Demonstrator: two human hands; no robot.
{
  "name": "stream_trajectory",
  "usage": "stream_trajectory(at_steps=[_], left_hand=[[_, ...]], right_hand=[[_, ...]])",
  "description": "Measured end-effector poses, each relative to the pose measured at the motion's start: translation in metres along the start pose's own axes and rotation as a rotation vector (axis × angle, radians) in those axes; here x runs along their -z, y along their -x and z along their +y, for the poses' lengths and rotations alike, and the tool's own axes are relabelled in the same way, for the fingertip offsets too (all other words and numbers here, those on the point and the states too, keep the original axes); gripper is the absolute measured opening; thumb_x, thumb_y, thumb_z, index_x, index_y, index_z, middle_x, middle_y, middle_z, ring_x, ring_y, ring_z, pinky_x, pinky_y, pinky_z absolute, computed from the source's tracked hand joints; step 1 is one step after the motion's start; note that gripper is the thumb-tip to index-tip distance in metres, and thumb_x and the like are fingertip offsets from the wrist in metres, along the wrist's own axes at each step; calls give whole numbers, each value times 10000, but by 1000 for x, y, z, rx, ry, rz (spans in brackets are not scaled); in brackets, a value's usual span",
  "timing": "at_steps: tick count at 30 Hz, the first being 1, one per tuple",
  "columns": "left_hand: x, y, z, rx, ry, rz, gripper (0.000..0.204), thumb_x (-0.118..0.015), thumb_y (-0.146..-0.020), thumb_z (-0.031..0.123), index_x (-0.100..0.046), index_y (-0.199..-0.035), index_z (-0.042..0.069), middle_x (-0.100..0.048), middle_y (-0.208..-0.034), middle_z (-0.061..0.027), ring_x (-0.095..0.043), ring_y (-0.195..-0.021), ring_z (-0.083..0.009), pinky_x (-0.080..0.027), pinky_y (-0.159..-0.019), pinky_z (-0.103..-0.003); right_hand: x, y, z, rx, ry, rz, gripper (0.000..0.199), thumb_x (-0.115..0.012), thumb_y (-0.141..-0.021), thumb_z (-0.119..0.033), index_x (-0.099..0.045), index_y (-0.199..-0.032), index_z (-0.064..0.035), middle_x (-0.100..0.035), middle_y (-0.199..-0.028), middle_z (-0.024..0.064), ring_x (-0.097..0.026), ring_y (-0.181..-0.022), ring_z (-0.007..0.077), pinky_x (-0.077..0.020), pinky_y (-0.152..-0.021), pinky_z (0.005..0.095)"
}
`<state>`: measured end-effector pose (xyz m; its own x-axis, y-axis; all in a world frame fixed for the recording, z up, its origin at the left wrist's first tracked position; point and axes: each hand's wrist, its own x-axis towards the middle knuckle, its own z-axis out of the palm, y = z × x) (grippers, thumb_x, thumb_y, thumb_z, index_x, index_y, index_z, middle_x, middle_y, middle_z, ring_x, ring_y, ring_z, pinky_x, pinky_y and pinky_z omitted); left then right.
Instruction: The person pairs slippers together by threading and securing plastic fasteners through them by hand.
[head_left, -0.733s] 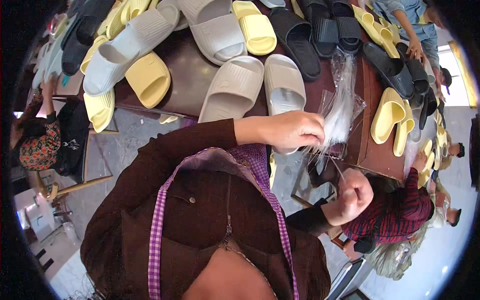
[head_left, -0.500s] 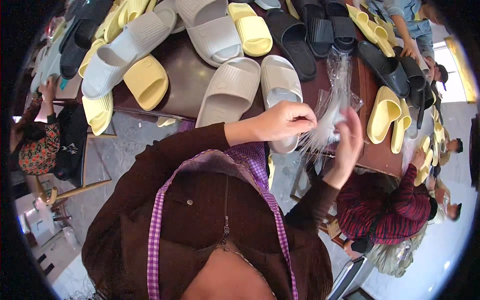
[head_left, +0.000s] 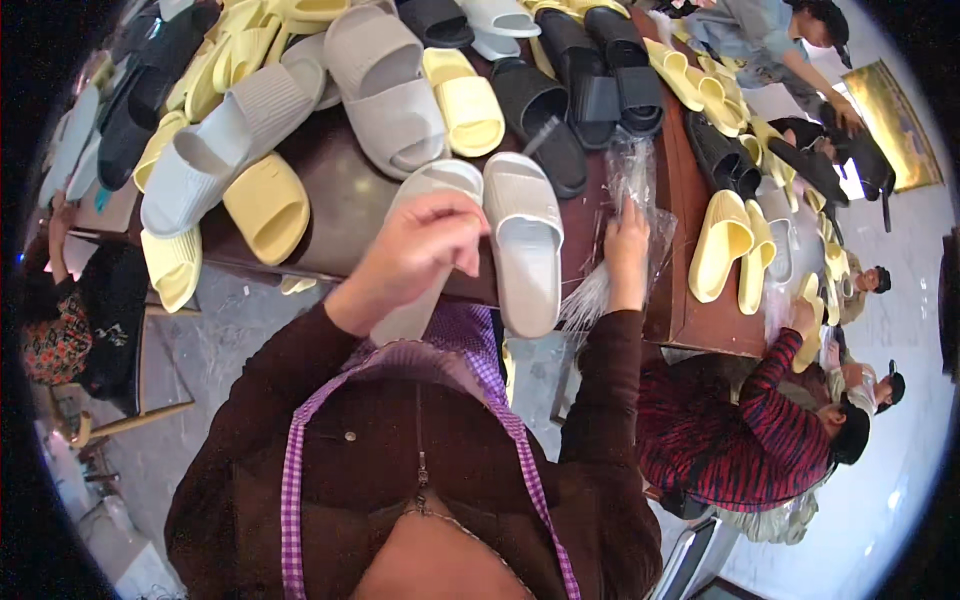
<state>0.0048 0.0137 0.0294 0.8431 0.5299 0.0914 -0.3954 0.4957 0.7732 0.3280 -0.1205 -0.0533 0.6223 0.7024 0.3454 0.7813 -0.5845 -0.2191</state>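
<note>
My left hand (head_left: 432, 250) is closed in a pinch over a grey slide slipper (head_left: 445, 180), partly hiding it. What its fingertips hold, if anything, is too small to make out. Beside it a second grey slipper (head_left: 526, 250) lies sole down at the table's front edge, its toe strap away from me. My right hand (head_left: 627, 258) is closed on a bundle of thin clear plastic strands (head_left: 592, 298), at the lower end of a crumpled clear wrapper (head_left: 630, 160).
Grey, black and yellow slippers crowd the brown table (head_left: 330, 190). A black slipper (head_left: 545, 125) lies behind the grey pair, and yellow slippers (head_left: 722, 245) lie to the right. A co-worker in a striped red top (head_left: 740, 430) sits close on the right; others are around.
My left hand has moved left and nearer, from above the strands to over the left grey slipper. My right hand has come down onto the strands and wrapper. The whole view has shifted slightly.
</note>
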Motion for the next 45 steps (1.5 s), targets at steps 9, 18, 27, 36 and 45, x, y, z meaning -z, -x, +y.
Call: stream_trajectory(at_steps=[9, 18, 27, 36, 45], left_hand=[[17, 27, 32, -53, 87, 160, 121, -560, -864, 76, -590, -913, -30, -569, -712, -49, -558, -598, -120, -479, -566, -255], [4, 33, 15, 140, -281, 105, 121, -566, -860, 98, -617, -899, -5, -591, -722, -45, -556, -618, -104, -463, -559, -249], [-5, 26, -11, -312, -846, -193, 130, -579, -807, 80, -608, -892, -15, -596, -735, -132, -587, -634, -231, -460, -593, -335], [-8, 55, 21, -403, -1060, -420, 73, -607, -807, 55, -579, -856, 9, -575, -804, -108, -584, -738, -291, -477, -666, -353], [1, 78, 21, -512, -1411, -383, 123, -601, -728, 58, -511, -805, 25, -495, -760, -111, -553, -644, -280, -453, -569, -372]], right_hand=[[39, 5, -5, 179, -149, 15, 417, -590, -859, -141, -511, -1241, 8, -620, -1037, 246, -615, -892, 336, -476, -800, 354], [125, 83, -133, 364, -495, 225, 279, -616, -805, 31, -634, -1081, 0, -638, -875, 148, -609, -789, 206, -481, -720, 320], [134, 87, -162, 672, -466, 35, 171, -627, -722, 59, -640, -881, -3, -629, -794, 99, -584, -721, 221, -469, -664, 311], [177, 100, -100, 226, -820, -197, 53, -565, -770, 41, -603, -805, 30, -590, -739, 72, -520, -658, 121, -405, -608, 240], [106, 84, -107, 215, -728, -614, 64, -577, -798, -8, -613, -824, 39, -611, -700, 62, -552, -632, 115, -434, -585, 251]])
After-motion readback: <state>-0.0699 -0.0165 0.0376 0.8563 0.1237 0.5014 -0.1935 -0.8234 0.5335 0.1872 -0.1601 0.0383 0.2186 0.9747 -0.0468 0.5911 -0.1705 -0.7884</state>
